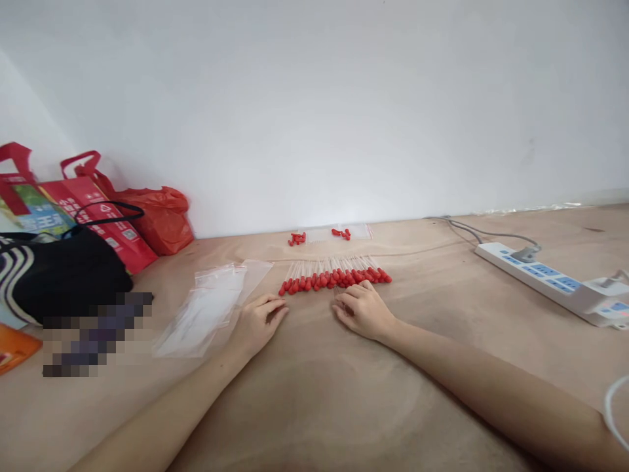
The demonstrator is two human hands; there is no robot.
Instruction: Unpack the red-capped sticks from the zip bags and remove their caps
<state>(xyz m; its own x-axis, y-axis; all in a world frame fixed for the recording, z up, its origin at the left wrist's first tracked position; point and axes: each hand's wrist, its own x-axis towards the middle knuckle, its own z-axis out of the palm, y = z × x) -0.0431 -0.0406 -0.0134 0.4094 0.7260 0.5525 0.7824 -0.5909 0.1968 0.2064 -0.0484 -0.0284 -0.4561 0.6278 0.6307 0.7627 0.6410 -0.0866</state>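
Head view shows two bare arms that come from the lower edge of the frame and lie on a brown table (319, 400). Just above the hands, at the centre of the frame, is a row of droppers (334, 278). They lie side by side, with the red bulbs toward the person and the thin clear tubes pointing to the wall.

The left hand (258, 322) rests on the table below the left end of the row. Its fingers (275, 305) are loosely curled and hold nothing; they are near the first droppers but apart from them. The right hand (364, 309) rests below the middle of the row, with its fingers (346, 298) bent and the tips just beside the red bulbs. I cannot tell if they pinch a dropper or only touch the table.

Left of the left hand lie clear bags (206, 308), flat and overlapping. Behind the row, close to the wall, are two small bags (322, 234) with some red pieces in them. In the left part of the frame a black bag (63, 272) stands in front of red bags (122, 223). At the right, a white power strip (550, 282) lies at a slant, with a grey plug in it.
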